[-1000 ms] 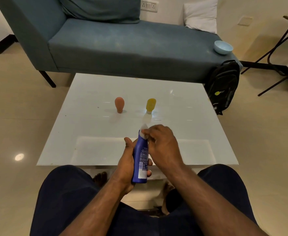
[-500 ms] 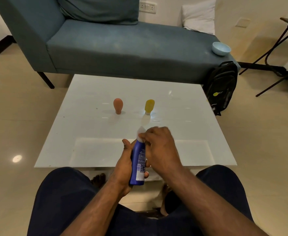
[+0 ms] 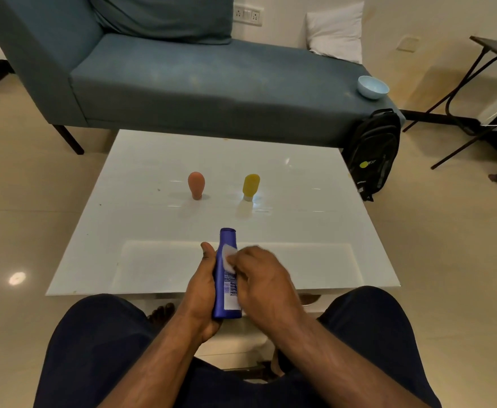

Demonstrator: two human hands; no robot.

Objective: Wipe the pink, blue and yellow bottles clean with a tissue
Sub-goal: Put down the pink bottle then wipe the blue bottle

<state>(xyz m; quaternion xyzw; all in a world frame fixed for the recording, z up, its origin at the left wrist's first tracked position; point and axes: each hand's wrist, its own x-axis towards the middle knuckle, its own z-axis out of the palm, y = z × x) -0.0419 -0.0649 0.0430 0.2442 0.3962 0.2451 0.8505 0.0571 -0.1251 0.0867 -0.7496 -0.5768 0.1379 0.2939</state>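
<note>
The person wears dark navy trousers. Both forearms are bare, with no sleeves showing. The feet are bare too.

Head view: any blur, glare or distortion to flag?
Head view: right hand with the tissue is motion-blurred; blue bottle stays sharp; glare streaks on the table near the yellow bottle; wide-angle bending at the edges.
</note>
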